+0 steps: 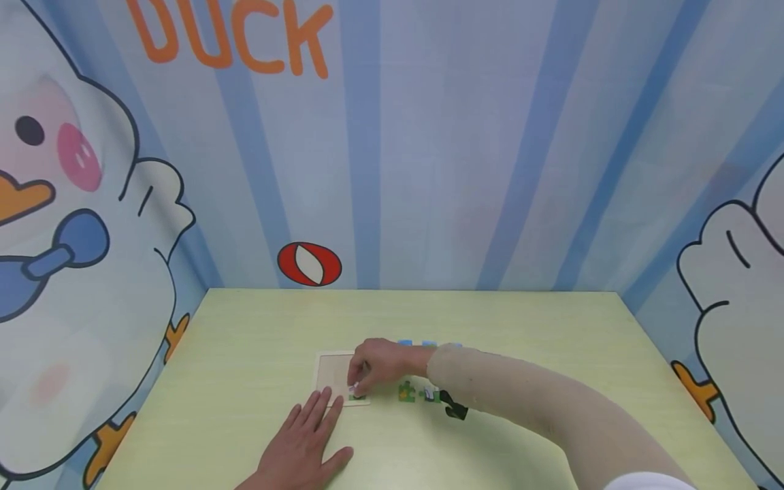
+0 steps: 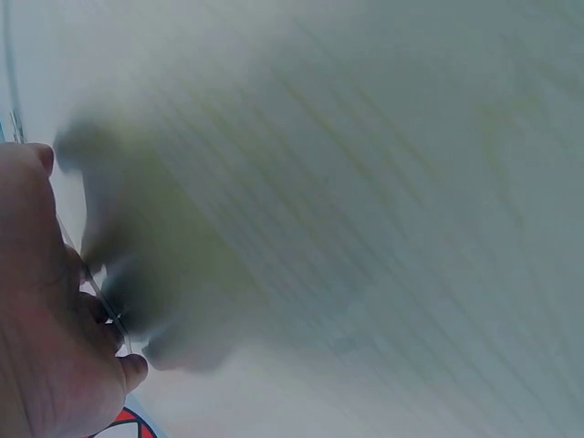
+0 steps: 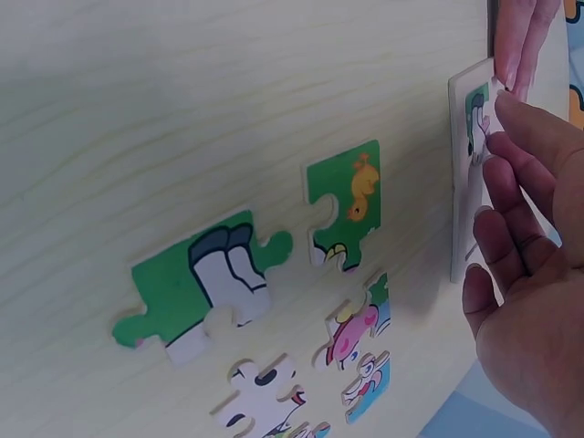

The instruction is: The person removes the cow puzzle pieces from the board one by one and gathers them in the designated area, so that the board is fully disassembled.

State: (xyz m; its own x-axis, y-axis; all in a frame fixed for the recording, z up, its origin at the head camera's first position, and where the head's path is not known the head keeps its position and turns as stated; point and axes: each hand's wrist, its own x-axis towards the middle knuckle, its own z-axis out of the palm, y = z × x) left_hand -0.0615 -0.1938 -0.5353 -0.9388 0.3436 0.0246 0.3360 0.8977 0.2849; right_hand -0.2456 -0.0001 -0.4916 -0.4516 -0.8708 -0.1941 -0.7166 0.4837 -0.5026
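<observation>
A shallow wooden puzzle tray [image 1: 327, 367] lies on the table. At its near right corner, my right hand [image 1: 378, 363] pinches a green and white puzzle piece [image 3: 476, 123] with thumb and forefinger. In the right wrist view, the other fingers of the right hand [image 3: 538, 237] curl loosely beside the tray. My left hand [image 1: 303, 439] lies with straight, spread fingers, its fingertips on the tray's near edge. The left wrist view shows part of the left hand [image 2: 46, 292] at its side and mostly tabletop.
Loose puzzle pieces lie right of the tray: one with a duckling [image 3: 356, 196], one with white legs on green [image 3: 214, 278], a pink one [image 3: 351, 333] and several others, partly hidden under my right forearm in the head view. A striped backdrop [image 1: 429, 170] stands behind the table.
</observation>
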